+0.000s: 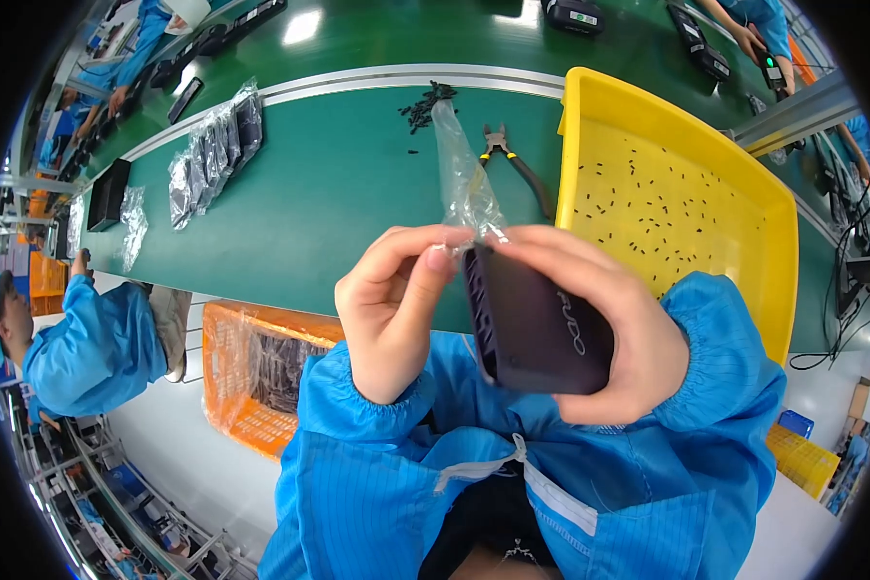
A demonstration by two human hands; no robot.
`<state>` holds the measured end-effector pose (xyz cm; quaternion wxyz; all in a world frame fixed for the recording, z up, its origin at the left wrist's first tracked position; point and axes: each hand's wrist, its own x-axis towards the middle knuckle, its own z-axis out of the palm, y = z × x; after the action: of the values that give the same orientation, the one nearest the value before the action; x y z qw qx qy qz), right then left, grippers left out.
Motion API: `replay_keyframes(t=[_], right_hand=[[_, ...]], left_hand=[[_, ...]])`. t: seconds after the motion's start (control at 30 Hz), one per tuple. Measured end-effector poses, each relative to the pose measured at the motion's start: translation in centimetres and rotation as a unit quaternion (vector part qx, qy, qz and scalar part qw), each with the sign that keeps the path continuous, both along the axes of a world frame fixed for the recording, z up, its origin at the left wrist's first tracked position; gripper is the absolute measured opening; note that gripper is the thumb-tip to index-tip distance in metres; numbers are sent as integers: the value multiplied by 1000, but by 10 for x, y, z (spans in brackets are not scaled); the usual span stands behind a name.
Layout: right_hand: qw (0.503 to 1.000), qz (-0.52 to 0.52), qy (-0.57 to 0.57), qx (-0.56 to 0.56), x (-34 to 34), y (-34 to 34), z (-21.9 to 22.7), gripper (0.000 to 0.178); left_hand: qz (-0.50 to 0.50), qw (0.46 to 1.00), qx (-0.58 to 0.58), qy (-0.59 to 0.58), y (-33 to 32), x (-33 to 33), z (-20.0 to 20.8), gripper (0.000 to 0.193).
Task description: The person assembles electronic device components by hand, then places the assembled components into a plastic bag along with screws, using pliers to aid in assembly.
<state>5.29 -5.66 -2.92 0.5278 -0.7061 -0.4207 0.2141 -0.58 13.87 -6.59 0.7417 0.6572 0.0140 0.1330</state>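
My right hand [604,314] is wrapped around a dark, flat, box-shaped device [541,333] with rounded corners, pale lettering and a ridged side edge. It is held tilted above my lap at the table's near edge. A crumpled clear plastic bag [462,164] stretches from the device's top corner away over the table. My left hand [396,300] pinches the near end of this bag between thumb and forefinger, and the right fingertips touch it too. Whether the bag is still around part of the device cannot be made out.
Beyond the bag lie a pile of small black pieces [423,108] and side cutters [501,150]. A yellow bin [681,106] with scattered black bits stands right. Bagged dark items [217,145] lie left; an orange crate [246,406] sits below. A co-worker [97,338] is at left.
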Motion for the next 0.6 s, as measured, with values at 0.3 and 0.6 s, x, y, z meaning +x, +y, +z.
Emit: replay_keyframes(t=[0.3,0.6], right_hand=[[963,-104,-171,-179,-10,5,7,83],[965,-161,-59,-198,-8,11,6,78]], left_hand=[[2,992,-127,-6,-3,1,-3,10],[27,987,145,-60,1,-2,-7,5]])
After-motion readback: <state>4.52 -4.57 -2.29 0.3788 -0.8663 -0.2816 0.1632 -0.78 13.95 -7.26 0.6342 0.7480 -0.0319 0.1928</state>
